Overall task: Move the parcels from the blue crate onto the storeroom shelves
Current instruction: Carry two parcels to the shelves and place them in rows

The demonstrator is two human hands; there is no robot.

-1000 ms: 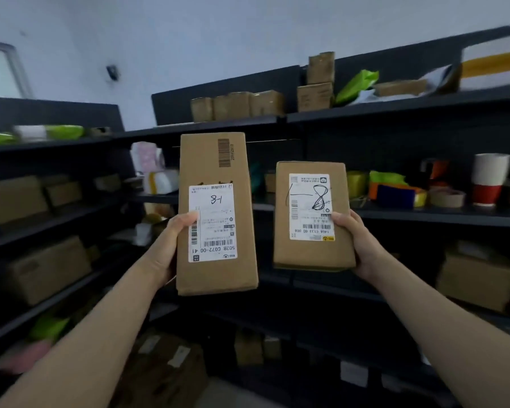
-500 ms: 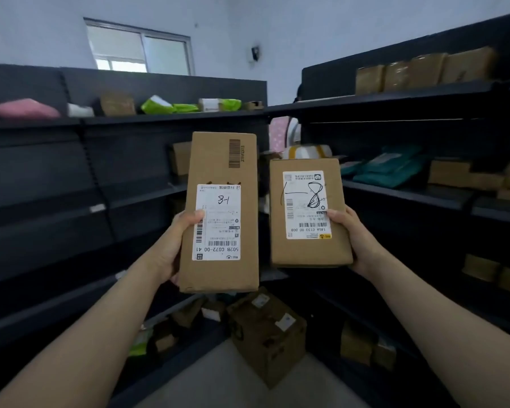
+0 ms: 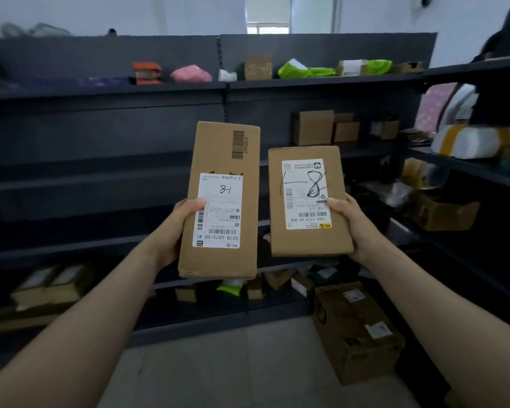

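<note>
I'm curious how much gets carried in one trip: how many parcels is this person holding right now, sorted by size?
Tall cardboard parcel, held in the left hand: 1
Shorter cardboard parcel, held in the right hand: 1
Total: 2

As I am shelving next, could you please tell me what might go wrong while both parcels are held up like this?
1. The left grip holds the tall parcel by one lower edge only, so its long upper part could tip away.
2. The right grip holds the shorter parcel likewise; with both full, nothing could catch a slip.
3. A carton stands on the floor ahead to the right; reading labels, you might trip on it.
</note>
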